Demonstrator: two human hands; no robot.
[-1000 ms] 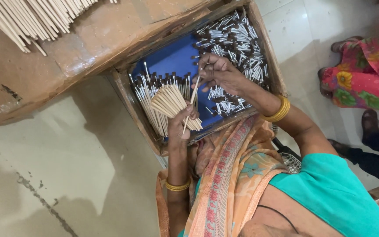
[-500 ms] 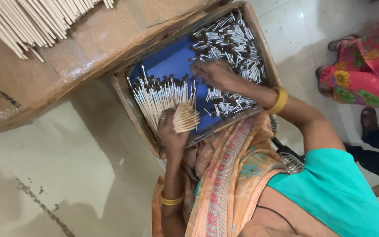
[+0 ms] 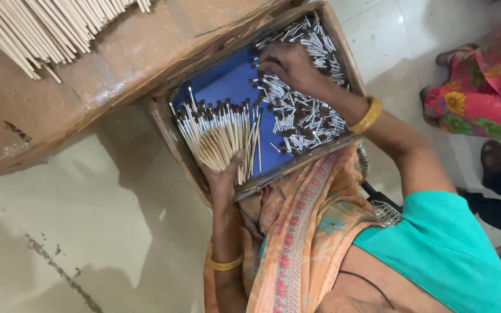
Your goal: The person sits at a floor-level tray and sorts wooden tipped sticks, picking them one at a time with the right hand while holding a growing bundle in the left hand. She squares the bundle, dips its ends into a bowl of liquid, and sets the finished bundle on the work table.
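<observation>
Left hand (image 3: 222, 174) clamped around a fanned bundle of pale sticks (image 3: 218, 134), dark-tipped ends pointing toward 12 o'clock, blunt ends bunched at the palm. Right hand (image 3: 285, 66) at 1 o'clock from the left, fingers curled down into a loose heap of short dark-capped sticks (image 3: 308, 113); whether anything is pinched there cannot be told. Both inside a shallow cardboard tray (image 3: 163, 124) with a blue lining (image 3: 227, 84), bundle at the tray's 8 o'clock corner, loose heap filling the side from 1 to 4 o'clock. Gold bangles on each wrist. At 10 o'clock of the tray, a brown cardboard box (image 3: 42, 116) carrying long bare sticks (image 3: 36, 26). Pale floor (image 3: 88, 232) at 7 o'clock. Floral pink cloth (image 3: 476, 87) of another person at 3 o'clock.
</observation>
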